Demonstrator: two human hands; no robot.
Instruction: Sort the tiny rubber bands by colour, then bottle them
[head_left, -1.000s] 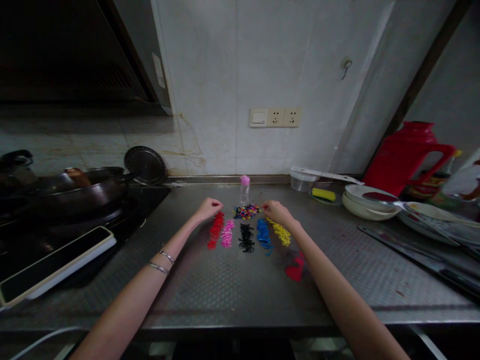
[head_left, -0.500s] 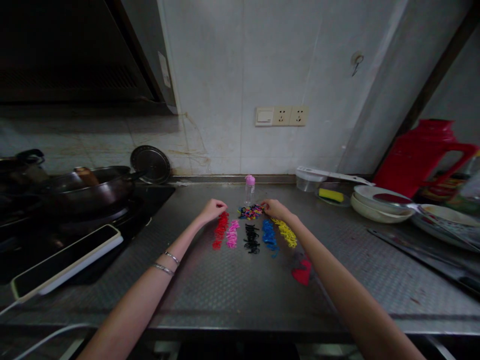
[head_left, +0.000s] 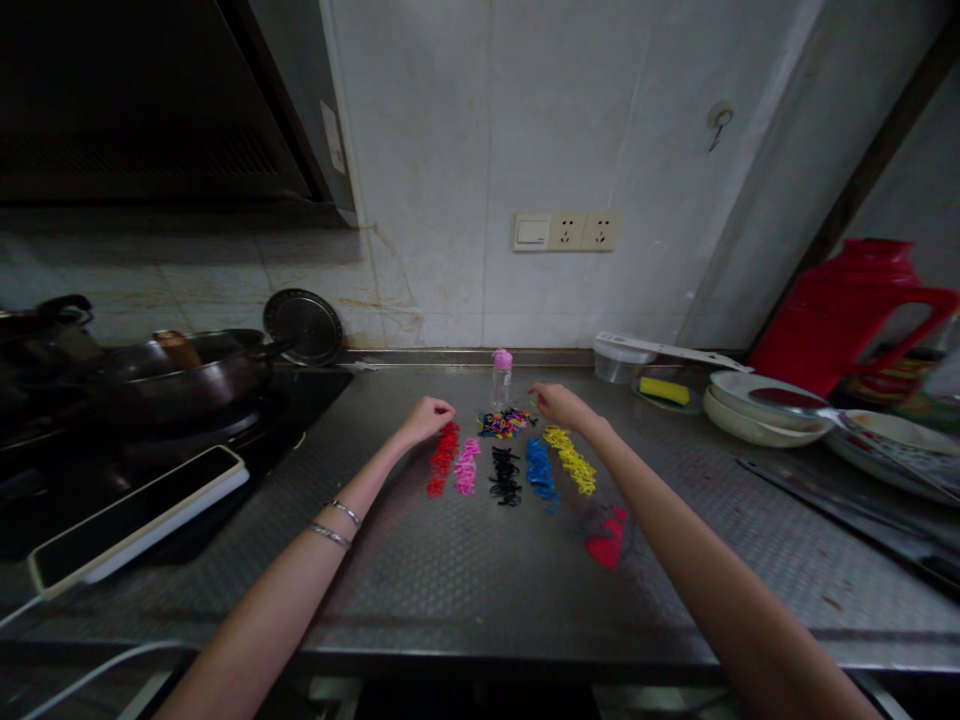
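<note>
Small rubber bands lie on the steel counter, sorted by colour into a red row (head_left: 443, 460), a pink row (head_left: 466, 467), a black row (head_left: 505, 476), a blue row (head_left: 540, 472) and a yellow row (head_left: 571, 461). Behind them sits a mixed pile of rubber bands (head_left: 505, 423). My left hand (head_left: 429, 416) is closed in a pinch at the far end of the red row. Just right of the pile, my right hand (head_left: 562, 404) hovers with its fingertips together. Anything between the fingers of either hand is too small to make out.
A small clear bottle with a pink cap (head_left: 502, 378) stands behind the pile. A red-printed clear bag (head_left: 607, 540) lies near my right forearm. Bowls (head_left: 761, 425), a sponge (head_left: 664, 391) and a red thermos (head_left: 832, 320) are on the right; a phone (head_left: 139, 515) and a pan (head_left: 195, 375) on the left.
My right hand has lifted slightly up and to the right, off the edge of the mixed pile. My left hand stays by the red row.
</note>
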